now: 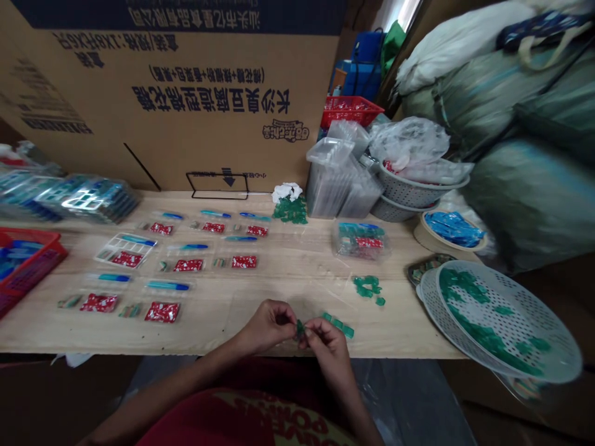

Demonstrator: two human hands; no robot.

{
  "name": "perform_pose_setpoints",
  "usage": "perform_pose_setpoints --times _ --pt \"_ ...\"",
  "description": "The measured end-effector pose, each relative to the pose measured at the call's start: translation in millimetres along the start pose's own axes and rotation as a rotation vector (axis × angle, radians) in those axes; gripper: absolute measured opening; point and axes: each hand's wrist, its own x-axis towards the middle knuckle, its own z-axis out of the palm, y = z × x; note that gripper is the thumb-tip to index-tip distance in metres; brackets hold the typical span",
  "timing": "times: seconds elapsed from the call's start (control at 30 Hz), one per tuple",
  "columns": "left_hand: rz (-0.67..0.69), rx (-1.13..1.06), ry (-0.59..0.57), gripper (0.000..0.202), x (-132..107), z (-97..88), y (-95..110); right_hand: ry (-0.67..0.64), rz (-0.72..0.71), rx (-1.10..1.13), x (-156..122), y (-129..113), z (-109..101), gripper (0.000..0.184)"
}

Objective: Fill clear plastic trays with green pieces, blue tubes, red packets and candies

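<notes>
Left hand (271,325) and right hand (326,339) meet over the worktop's (400,334) near edge — fingertips of both pinching one small green piece (300,328) between them. Exact grip too small to read. Green strip (338,324) lies just beside right hand, loose green bits (367,287) farther back. Green pile (290,210) by the carton (209,145), more green in the sieve (551,316) at right. Left side — rows of red packets (162,312), each with a blue pen (168,285) near it. Red bin (58,248) at far left.
</notes>
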Motion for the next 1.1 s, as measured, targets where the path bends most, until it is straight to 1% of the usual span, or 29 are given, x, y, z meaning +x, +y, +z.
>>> perform_pose_setpoints --times 0.1,0.2,0.3,0.37,0.4,0.47,0.57,0.63,0.7,0.8,0.9,1.0,1.1 --pt "0.018 0.018 -0.009 0.010 1 2.2 -4 -0.014 -0.044 -0.093 1 -6 -1 0.021" --pt "0.032 0.070 0.013 0.009 2 6.7 -11 -0.019 -0.089 -0.196 2 -5 -1 0.019" --pt "0.061 0.219 0.124 0.005 1 10.9 -13 0.039 -0.129 -0.286 1 4 1 0.016" --pt "0.099 0.307 0.215 0.006 -2 11.7 -12 0.104 -0.129 -0.282 -1 10 3 0.015" --pt "0.113 0.313 0.246 0.006 -3 11.2 -10 0.131 -0.121 -0.260 -2 12 4 0.015" --pt "0.101 0.219 0.255 0.004 -5 8.6 -8 0.173 -0.107 -0.211 -3 13 6 0.016" --pt "0.004 -0.075 0.148 0.007 -6 3.3 -6 0.183 -0.100 -0.164 -1 11 7 0.018" --pt "-0.042 -0.202 0.075 0.012 -7 1.3 -6 0.165 -0.097 -0.149 0 9 8 0.019" --pt "-0.034 -0.219 0.057 0.016 -7 1.3 -6 0.155 -0.104 -0.163 0 7 9 0.019" --pt "0.011 -0.174 0.109 0.019 -8 2.9 -8 0.143 -0.126 -0.218 -3 6 12 0.017" --pt "-0.002 -0.163 0.154 0.019 -5 3.7 -13 0.107 -0.120 -0.232 -7 6 13 0.016" --pt "-0.025 -0.188 0.185 0.022 -1 2.8 -17 0.070 -0.093 -0.189 -6 7 11 0.017" --pt "-0.034 -0.228 0.201 0.026 0 0.3 -16 0.096 -0.103 -0.083 -4 8 6 0.015"
